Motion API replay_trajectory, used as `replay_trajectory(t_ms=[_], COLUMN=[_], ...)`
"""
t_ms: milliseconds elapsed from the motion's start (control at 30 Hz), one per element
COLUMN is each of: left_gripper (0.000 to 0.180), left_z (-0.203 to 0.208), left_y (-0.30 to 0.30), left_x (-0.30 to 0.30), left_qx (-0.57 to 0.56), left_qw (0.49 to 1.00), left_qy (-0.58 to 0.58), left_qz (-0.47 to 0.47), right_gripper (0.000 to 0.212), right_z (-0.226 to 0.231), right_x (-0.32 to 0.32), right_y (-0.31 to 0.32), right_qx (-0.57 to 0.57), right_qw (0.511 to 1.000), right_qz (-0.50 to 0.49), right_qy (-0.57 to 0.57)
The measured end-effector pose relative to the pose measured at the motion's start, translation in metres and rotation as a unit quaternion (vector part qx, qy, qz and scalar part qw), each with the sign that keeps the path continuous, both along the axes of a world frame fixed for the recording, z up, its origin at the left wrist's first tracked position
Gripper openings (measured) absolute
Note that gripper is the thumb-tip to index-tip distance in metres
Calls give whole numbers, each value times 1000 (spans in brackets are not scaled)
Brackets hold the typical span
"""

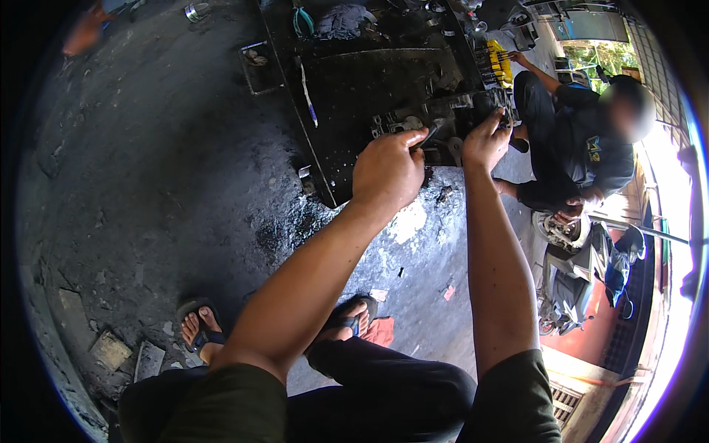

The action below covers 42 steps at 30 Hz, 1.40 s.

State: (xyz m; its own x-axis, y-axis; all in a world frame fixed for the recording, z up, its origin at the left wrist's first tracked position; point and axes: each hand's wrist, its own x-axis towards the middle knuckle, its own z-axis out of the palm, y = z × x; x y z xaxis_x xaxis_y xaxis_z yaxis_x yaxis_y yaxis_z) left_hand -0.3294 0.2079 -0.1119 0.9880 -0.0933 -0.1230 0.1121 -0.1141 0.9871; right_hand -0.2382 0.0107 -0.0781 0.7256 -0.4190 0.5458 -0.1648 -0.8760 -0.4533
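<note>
Lying near the front edge of the low black table, toward its right end: a dark, greasy metal assembly, set between both hands. At its left side, the left hand, curled nearly into a fist around a dark slim piece; cannot tell whether a tool or a portion of the assembly. At its right side, the right hand, narrowed in a grip on a dark part too shadowed to name.

Lying nearer the table's left edge, a white-and-purple toothbrush. Toward the far edge, teal-handled pliers and, just beside, a crumpled grey rag. Just outside the left edge, a small shallow tray. By the right edge, a yellow tool holder, with a co-worker's hand at its side. Farther right, a parked motor scooter. On the floor, well short of the front edge, a red cloth beside the right sandal.
</note>
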Motion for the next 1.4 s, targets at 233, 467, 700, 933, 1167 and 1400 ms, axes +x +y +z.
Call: replay_trajectory(t_ms=[233,467,700,933,1167,1400], left_gripper=[29,26,31,43,40,31], left_z=[-10,-9,-11,-79,-71,-4], left_y=[-16,-44,-35,27,33,-9], left_x=[-16,-19,-11,-5,-23,6], left_qx=[4,-145,-88,151,101,-74], left_qw=[998,971,972,975,981,994], left_qy=[-65,-30,-92,155,167,-32], left_qz=[8,185,198,-60,-3,77], right_gripper=[67,66,65,62,60,62], right_z=[0,-2,-2,0,1,-1], right_x=[9,8,3,7,6,5], right_y=[5,2,0,3,4,1], right_qx=[-18,-39,-40,-45,-50,-66], right_qw=[999,999,999,999,998,997], right_qz=[-9,-6,-15,-11,-6,-24], right_qy=[34,32,2,13,22,15])
